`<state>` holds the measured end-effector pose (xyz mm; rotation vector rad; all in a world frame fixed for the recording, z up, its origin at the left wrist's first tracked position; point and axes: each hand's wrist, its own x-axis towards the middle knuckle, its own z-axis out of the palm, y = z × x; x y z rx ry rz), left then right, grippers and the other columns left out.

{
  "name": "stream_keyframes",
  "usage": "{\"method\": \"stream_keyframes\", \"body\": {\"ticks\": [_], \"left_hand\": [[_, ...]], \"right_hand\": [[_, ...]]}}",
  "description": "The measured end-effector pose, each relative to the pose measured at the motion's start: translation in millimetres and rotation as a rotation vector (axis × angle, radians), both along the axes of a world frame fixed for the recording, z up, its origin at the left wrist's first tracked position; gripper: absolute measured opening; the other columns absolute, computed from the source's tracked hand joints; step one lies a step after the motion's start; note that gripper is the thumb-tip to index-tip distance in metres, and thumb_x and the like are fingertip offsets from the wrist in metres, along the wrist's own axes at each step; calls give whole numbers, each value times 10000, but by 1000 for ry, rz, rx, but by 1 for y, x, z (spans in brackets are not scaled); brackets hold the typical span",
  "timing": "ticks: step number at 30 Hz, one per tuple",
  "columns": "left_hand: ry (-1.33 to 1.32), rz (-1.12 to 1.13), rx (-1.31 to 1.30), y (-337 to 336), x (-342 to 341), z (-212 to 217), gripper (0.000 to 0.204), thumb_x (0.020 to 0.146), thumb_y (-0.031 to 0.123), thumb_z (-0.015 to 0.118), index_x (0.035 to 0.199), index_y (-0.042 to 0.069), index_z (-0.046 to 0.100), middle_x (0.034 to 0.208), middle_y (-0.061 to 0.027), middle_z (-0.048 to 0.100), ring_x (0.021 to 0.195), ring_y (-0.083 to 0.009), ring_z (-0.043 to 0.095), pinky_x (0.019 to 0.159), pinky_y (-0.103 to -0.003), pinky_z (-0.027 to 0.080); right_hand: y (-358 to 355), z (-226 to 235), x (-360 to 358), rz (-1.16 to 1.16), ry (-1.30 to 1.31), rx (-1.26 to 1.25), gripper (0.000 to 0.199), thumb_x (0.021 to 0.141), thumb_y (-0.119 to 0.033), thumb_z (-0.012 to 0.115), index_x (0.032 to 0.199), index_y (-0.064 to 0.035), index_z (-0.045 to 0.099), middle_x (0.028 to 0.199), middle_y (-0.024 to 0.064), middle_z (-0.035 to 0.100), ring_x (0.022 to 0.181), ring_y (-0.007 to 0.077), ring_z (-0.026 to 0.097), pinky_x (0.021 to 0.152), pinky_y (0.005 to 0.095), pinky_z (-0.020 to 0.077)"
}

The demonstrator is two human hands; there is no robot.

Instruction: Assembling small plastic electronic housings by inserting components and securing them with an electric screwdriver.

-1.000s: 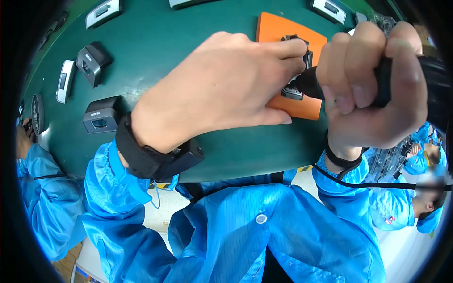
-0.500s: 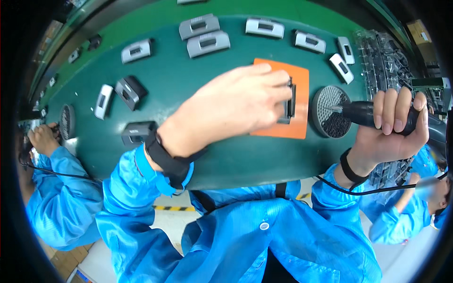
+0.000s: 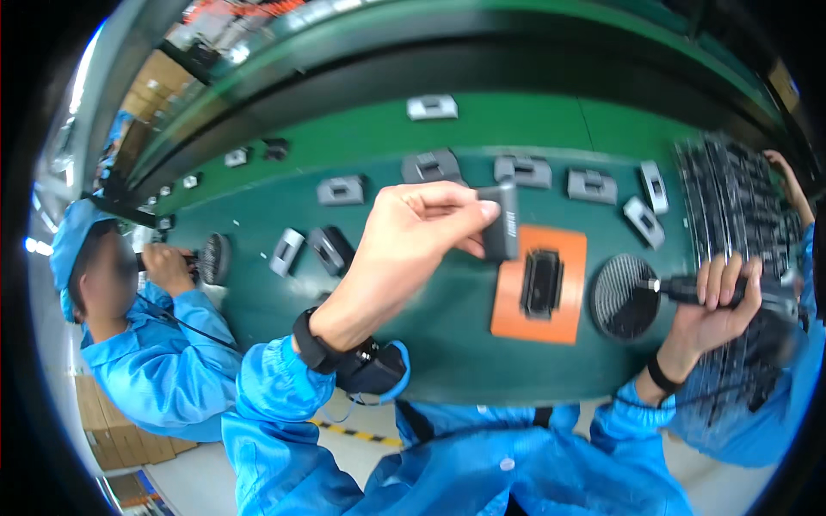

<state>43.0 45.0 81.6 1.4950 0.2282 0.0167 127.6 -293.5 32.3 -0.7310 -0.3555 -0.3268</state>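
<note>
While the left hand [image 3: 411, 236] pinches a grey part [image 3: 502, 225] above the orange mat [image 3: 568, 318], the right hand [image 3: 716, 303] grips what seems a screwdriver [image 3: 688, 288].

Landmark is the mat [image 3: 542, 322] on the surface [image 3: 430, 344]: one housing [image 3: 542, 282] is set on it, round dish [image 3: 621, 297] just right, more housings [image 3: 525, 170] behind.

Orange mat [image 3: 564, 322] seemingly half clear.
</note>
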Motion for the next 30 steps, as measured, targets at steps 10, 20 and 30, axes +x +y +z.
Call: {"method": "stream_keyframes", "body": {"ticks": [10, 20, 30], "left_hand": [[196, 464, 496, 229, 149, -63, 162, 837, -21, 708, 983, -83, 741, 865, -130, 751, 652, -202, 739, 570, -296, 639], [151, 95, 785, 136, 197, -70, 792, 774, 399, 859, 1321, -113, 601, 1134, -256, 717, 887, -278, 730, 795, -372, 593], [77, -14, 119, 123, 183, -65, 557, 902, 53, 786, 1360, -130, 529, 945, -68, 663, 724, -92, 566, 655, -225, 486]], "right_hand": [[20, 2, -7, -44, 85, -14, 137, 1073, -207, 490, 972, -136, 432, 613, -39, 353, 455, 43, 316, 423, 206, 292], [18, 0, -8, -68, 52, -58, 139, 1071, -209, 474, 970, -131, 419, 615, -27, 370, 458, 52, 339, 417, 211, 298], [17, -7, -14, -85, 71, -86, 120, 1069, -227, 470, 995, -135, 446, 613, -37, 350, 450, 50, 323, 416, 213, 292]]}}
